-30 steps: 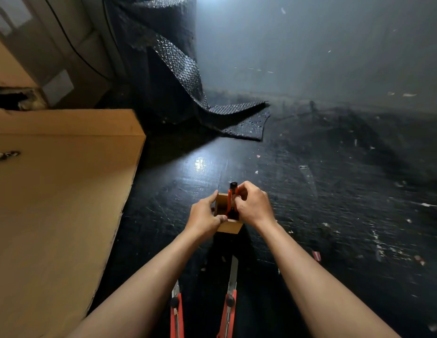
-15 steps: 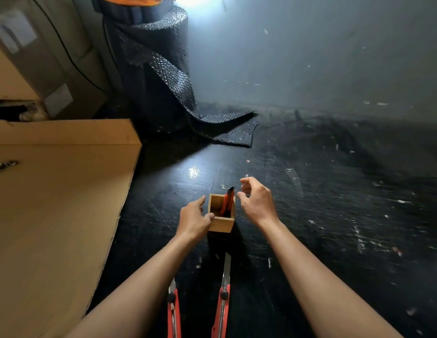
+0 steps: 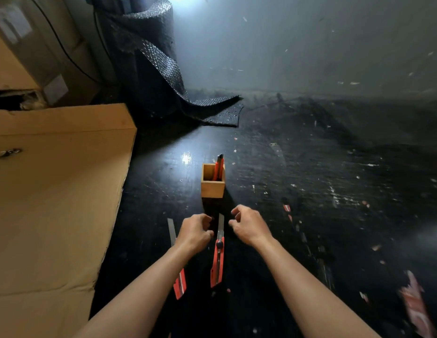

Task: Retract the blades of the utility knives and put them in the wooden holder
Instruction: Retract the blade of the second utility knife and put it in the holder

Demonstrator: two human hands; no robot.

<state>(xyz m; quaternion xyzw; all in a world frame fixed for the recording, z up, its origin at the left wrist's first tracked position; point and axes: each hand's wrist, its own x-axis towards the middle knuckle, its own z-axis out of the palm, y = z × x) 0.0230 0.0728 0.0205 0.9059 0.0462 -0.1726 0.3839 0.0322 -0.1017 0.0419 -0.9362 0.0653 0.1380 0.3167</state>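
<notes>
One knife (image 3: 218, 167) stands in the holder (image 3: 212, 185). Two knives, blades extended, lie nearer: the middle knife (image 3: 218, 254) between the hands, the left knife (image 3: 179, 284) partly hidden. The left hand (image 3: 194, 234) and right hand (image 3: 248, 225) hover loosely curled, holding nothing. Next, the middle knife is probably to be grasped and its slider pulled back.

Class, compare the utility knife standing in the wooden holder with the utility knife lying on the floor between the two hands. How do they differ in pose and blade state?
1. Pose: the knife in the holder stands nearly upright, leaning in the wooden holder; the knife between the hands lies flat on the black floor.
2. Blade: the knife between the hands has its blade extended; the knife in the holder shows none.

Both have orange-red bodies with black parts.
</notes>
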